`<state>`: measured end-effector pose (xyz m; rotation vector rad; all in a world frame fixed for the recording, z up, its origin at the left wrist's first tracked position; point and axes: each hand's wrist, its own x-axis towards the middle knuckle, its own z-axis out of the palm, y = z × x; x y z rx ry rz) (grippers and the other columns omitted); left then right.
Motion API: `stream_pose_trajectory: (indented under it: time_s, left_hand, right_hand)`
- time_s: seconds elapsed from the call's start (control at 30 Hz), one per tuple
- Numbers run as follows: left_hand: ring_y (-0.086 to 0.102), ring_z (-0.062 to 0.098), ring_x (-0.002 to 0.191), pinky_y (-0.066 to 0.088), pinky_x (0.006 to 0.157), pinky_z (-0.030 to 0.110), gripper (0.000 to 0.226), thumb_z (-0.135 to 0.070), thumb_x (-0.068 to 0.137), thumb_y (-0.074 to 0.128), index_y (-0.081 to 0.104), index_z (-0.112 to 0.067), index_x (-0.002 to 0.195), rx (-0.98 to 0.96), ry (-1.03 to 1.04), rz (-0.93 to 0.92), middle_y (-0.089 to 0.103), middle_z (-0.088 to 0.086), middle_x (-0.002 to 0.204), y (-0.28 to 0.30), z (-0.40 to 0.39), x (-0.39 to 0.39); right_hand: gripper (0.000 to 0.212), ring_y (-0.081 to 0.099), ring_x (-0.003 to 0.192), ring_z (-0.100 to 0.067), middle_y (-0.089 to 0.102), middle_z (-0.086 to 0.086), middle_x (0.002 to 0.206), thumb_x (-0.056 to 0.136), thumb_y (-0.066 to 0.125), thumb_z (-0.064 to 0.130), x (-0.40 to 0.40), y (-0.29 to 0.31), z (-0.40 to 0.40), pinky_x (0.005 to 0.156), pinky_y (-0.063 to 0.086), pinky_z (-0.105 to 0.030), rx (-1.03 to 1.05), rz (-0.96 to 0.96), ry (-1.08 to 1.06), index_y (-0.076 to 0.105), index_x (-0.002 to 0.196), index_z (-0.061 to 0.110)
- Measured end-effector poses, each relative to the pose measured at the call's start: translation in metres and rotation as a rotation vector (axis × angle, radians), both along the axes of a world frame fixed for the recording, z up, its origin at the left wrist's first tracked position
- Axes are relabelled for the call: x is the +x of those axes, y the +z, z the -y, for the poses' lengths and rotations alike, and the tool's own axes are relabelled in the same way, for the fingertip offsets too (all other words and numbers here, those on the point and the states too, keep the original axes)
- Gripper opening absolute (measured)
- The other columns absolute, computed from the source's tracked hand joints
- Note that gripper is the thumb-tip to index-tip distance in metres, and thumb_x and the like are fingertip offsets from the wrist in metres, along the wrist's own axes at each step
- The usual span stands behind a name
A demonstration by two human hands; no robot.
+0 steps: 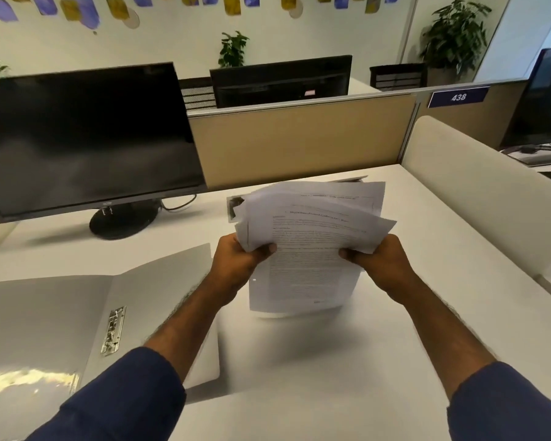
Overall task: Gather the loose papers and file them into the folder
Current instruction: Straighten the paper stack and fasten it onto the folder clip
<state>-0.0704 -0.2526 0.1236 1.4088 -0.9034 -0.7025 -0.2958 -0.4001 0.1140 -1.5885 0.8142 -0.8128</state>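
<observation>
Two dark blue sleeves (118,399) nearest the lens, at 7 and 5 o'clock, bare forearms running up from them to two hands near the centre. Left hand (236,262) gripping the left edge of a stack of papers (306,246), thumb pressed on the top sheet, the other fingers curled behind and hidden. Right hand (379,265) gripping the right edge the same way, thumb on top, the rest out of sight beneath the sheets. Stack held just above the white desk (299,361), sheets uneven and fanned at the upper corners, number of sheets impossible to count; printed text on the top page too blurred to read. One more sheet or photo (234,206) peeking out flat on the desk at 11 o'clock from the stack, another flat edge showing at 12 o'clock behind it. One grey folder (61,313) lying open on the desk at 9 o'clock from the hands, well apart from the stack, with one metal clip fastener (113,331) along its spine, the left forearm crossing over its right flap. One dark monitor (77,135) at 10 o'clock on its round stand. Three more screens beyond the beige partition (299,138). One blue sign (458,97) reading 438 at 2 o'clock. Three potted plants (455,33) along the far wall.
</observation>
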Motion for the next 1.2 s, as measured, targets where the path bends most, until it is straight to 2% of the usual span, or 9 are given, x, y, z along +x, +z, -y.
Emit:
stream_pose_trajectory:
  time_s: [0.1,0.23,0.37,0.57,0.77,0.87,1.03,1.1,1.2]
  left_hand:
    - [0.072,0.017,0.090,0.061,0.078,0.037,0.018,-0.023,0.078,0.079,0.072,-0.031,0.093,-0.078,0.177,0.059,0.076,-0.004,0.097,0.015,0.004,-0.010]
    - [0.069,0.001,0.077,0.054,0.064,0.014,0.022,-0.030,0.078,0.080,0.068,-0.049,0.072,-0.223,0.343,0.218,0.070,-0.026,0.076,0.052,0.013,-0.022]
    - [0.067,-0.004,0.078,0.052,0.062,0.011,0.021,-0.028,0.080,0.079,0.067,-0.044,0.076,-0.324,0.347,0.268,0.067,-0.034,0.072,0.074,0.019,-0.032]
    - [0.067,-0.004,0.080,0.049,0.056,0.007,0.021,-0.030,0.078,0.079,0.065,-0.045,0.080,-0.272,0.317,0.189,0.067,-0.033,0.074,0.063,0.018,-0.032]
    - [0.067,0.012,0.092,0.058,0.066,0.020,0.041,-0.036,0.071,0.082,0.061,-0.038,0.105,-0.064,0.171,0.045,0.069,-0.014,0.099,0.042,0.004,-0.009]
    - [0.068,0.019,0.099,0.059,0.078,0.037,0.060,-0.038,0.062,0.083,0.061,-0.027,0.116,-0.004,0.112,0.020,0.071,-0.004,0.108,0.038,-0.001,0.003]
    - [0.065,0.026,0.107,0.054,0.092,0.055,0.049,-0.010,0.070,0.084,0.066,-0.023,0.114,0.176,-0.065,-0.012,0.071,0.005,0.113,0.020,-0.006,0.013]
    - [0.066,0.024,0.107,0.055,0.091,0.055,0.048,-0.008,0.073,0.082,0.065,-0.025,0.114,0.169,-0.089,-0.007,0.070,0.005,0.114,0.015,-0.006,0.011]
    - [0.067,0.025,0.105,0.056,0.090,0.054,0.043,-0.013,0.075,0.081,0.066,-0.019,0.116,0.099,0.003,-0.003,0.071,0.005,0.113,0.015,-0.005,0.004]
  right_hand:
    - [0.022,0.069,0.088,-0.027,0.072,-0.011,0.097,0.077,0.080,0.012,0.009,0.012,-0.004,0.075,0.057,-0.032,-0.122,0.019,-0.161,0.069,0.096,0.013]
    - [0.024,0.067,0.078,-0.024,0.071,-0.007,0.088,0.079,0.079,0.022,0.024,0.042,-0.011,0.063,0.053,-0.015,-0.324,0.049,-0.279,0.072,0.092,0.003]
    - [0.025,0.068,0.083,-0.026,0.072,-0.007,0.096,0.082,0.076,0.024,0.037,0.061,-0.024,0.075,0.059,-0.031,-0.365,0.087,-0.323,0.072,0.100,0.006]
    - [0.028,0.070,0.086,-0.026,0.073,-0.005,0.097,0.084,0.075,0.024,0.044,0.045,-0.039,0.078,0.058,-0.031,-0.353,0.093,-0.385,0.071,0.106,0.008]
    - [0.054,0.066,0.100,-0.013,0.068,0.002,0.110,0.073,0.084,0.021,0.037,0.014,-0.033,0.082,0.058,-0.021,-0.138,0.165,-0.269,0.058,0.121,0.018]
    - [0.060,0.068,0.099,-0.013,0.070,0.004,0.109,0.068,0.086,0.023,0.031,0.009,-0.024,0.076,0.061,-0.025,-0.066,0.231,-0.207,0.058,0.121,0.019]
    - [0.057,0.068,0.104,-0.020,0.071,-0.001,0.114,0.070,0.085,0.012,0.020,0.000,-0.007,0.083,0.060,-0.037,0.041,0.168,0.019,0.060,0.122,0.019]
    - [0.053,0.068,0.105,-0.025,0.072,-0.006,0.113,0.070,0.084,0.007,0.019,-0.004,-0.006,0.085,0.060,-0.043,0.091,0.144,0.085,0.065,0.119,0.015]
    - [0.032,0.072,0.093,-0.022,0.076,-0.001,0.099,0.071,0.084,0.010,0.021,-0.001,-0.011,0.075,0.061,-0.036,0.033,0.152,0.038,0.075,0.098,0.024]
